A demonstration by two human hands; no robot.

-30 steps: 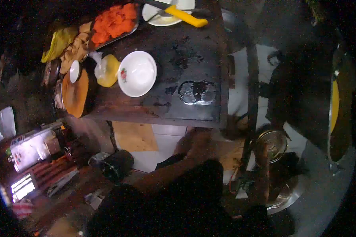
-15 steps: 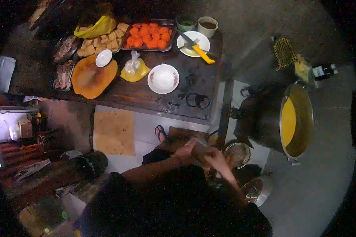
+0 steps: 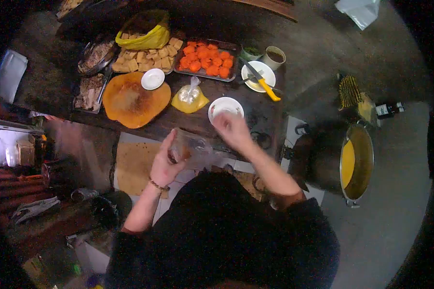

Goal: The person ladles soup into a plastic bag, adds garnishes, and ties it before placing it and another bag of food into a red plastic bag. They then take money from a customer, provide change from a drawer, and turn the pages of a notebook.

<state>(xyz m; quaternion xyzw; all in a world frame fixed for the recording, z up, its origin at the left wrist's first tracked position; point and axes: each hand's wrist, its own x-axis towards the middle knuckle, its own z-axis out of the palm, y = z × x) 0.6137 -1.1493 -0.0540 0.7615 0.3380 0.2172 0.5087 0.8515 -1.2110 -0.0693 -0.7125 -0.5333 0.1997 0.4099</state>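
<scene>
Jar (image 3: 182, 145) blurred in my left hand (image 3: 165, 163), gripped.
My right hand (image 3: 231, 127) overlaps the white bowl (image 3: 225, 106); its grip I can't tell.

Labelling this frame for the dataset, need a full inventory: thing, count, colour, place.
table: 1, dark wood, top centre
white bowl: 1, white, table front, just beyond right hand
small white bowl: 1, white, on the board's far edge
round board: 1, orange-brown, table left
tied bag: 1, clear with yellow contents, between board and white bowl
tray of orange pieces: 1, orange, table back
tray of tan cubes: 1, tan, left of orange tray
plate: 1, white, table right
knife: 1, yellow handle, across plate
cups: 2, pale, table back right
big pot: 1, metal, yellow liquid, floor right
clear container: 1, see-through, in left hand
left hand: grips container
right hand: over table's front edge; whether it holds anything is unclear
</scene>
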